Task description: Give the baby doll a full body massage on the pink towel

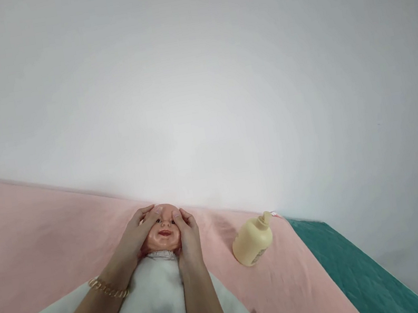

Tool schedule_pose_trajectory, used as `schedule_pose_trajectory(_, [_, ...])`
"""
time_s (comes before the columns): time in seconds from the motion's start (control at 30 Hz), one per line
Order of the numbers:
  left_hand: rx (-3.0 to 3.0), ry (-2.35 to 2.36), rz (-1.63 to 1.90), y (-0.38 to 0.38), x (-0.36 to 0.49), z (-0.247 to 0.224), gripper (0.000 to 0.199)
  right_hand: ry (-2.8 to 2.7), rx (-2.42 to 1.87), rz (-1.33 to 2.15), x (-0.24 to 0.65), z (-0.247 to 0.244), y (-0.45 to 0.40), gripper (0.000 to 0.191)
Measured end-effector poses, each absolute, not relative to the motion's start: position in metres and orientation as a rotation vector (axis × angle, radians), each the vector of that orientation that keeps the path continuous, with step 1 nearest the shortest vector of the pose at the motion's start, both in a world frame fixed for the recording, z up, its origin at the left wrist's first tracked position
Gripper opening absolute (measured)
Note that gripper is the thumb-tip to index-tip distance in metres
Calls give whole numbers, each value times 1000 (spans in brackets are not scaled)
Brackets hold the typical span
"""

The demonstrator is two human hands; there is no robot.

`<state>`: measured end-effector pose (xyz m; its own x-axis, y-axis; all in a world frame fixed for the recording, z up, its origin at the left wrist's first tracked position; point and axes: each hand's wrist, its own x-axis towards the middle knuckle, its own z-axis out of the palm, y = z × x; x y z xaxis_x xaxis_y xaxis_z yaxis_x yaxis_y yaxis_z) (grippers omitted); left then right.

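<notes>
Left hand (138,231) unclenched, laid along head (168,242), left side | doll (157,288) face-up on pink sheet (57,230) | right hand (188,234) likewise, right side | 1 yellow pump bottle (250,243) standing right, label print unreadable | green cover (351,263) farther right

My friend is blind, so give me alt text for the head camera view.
Someone's left hand and right hand cup the head of a doll lying face up in white clothing on pink fabric. A pale yellow pump bottle stands to the right.
</notes>
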<state>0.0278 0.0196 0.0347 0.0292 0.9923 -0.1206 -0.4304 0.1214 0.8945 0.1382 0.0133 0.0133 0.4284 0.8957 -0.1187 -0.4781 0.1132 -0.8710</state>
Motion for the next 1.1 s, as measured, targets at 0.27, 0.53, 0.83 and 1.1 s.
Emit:
schedule_pose_trajectory(0.27, [843,972,1270,25,26,28,65,-517,-1064,1043,139,11,15,47])
schedule_pose_trajectory(0.53, [799,924,1294,29,28,22,58,-519,-1089,1015,141,11,16,32])
schedule_pose_trajectory(0.83, [789,875,1363,34,28,15,53,-390,-979,1110,144,6,22,29])
schedule_pose_trajectory(1.1, [908,843,1376,37,34,6,45,-383,-931,1147,150,-4,29,29])
